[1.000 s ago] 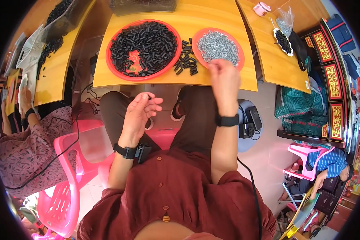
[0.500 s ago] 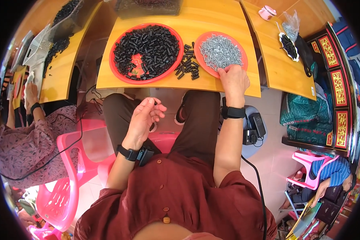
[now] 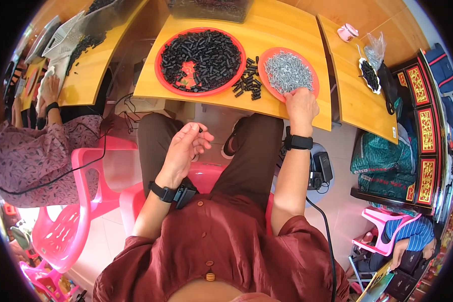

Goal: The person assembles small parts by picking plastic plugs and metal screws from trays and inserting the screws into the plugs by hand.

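Note:
My left hand (image 3: 185, 148) is raised over my lap, short of the table edge, its thumb and index finger closed on a small black plastic piece (image 3: 201, 130). My right hand (image 3: 302, 108) reaches down at the near rim of a red plate (image 3: 271, 89) heaped with silver screws (image 3: 289, 72). Its fingers are pinched together at the screws, and what they hold, if anything, is hidden. Left of that plate, a larger red tray (image 3: 158, 70) is full of short black plastic tubes (image 3: 206, 58). Several black pieces (image 3: 249, 79) lie loose on the table between the two.
A clear bin (image 3: 211, 9) stands at the table's back. On the right-hand table are a white dish of black parts (image 3: 369, 75), a pink cup (image 3: 347, 32) and a plastic bag (image 3: 376, 49). At left, a co-worker (image 3: 45, 156) sits near a pink chair (image 3: 80, 216).
The whole view has shifted, so the table and its plates appear farther right. My right hand stays at the screw plate's near rim. My left hand keeps its pinch, almost unmoved.

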`<state>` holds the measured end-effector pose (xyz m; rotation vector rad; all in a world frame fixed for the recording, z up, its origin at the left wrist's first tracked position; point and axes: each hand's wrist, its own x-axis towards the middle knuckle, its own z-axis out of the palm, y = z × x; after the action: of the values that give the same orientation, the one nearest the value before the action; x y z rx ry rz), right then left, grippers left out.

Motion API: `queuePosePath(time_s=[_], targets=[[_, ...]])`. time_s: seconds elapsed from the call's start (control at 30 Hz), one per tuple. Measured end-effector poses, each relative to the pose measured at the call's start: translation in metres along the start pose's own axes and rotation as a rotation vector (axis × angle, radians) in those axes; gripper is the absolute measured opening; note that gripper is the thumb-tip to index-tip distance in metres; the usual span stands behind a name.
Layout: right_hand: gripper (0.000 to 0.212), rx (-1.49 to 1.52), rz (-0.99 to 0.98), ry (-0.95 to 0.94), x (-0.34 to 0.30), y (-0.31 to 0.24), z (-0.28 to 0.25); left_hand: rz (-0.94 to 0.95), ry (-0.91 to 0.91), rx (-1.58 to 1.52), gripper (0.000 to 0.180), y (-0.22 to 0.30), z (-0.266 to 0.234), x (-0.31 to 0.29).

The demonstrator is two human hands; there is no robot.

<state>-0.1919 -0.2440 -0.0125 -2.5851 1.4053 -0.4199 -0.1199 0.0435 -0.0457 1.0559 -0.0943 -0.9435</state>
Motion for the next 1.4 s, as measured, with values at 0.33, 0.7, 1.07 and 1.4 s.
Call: queuePosePath(time_s=[0.33,0.7,1.07,1.4], targets=[[0.024,0.091,-0.019,0.117,0.002,0.001,0.007,0.072,-0.111,-0.031,0.023,-0.003,0.001,-0.02],[0.025,1.253,0.127,-0.242,-0.031,-0.001,0.005,0.121,-0.197,-0.018,0.023,0.007,0.006,-0.045],[0.02,1.293,-0.399,-0.436,-0.179,-0.07,-0.054,0.25,-0.226,0.001,0.032,0.029,0.014,-0.084],[0.018,1.174,-0.499,-0.584,-0.192,-0.077,-0.055,0.322,-0.288,0.077,0.031,0.032,0.009,-0.088]])
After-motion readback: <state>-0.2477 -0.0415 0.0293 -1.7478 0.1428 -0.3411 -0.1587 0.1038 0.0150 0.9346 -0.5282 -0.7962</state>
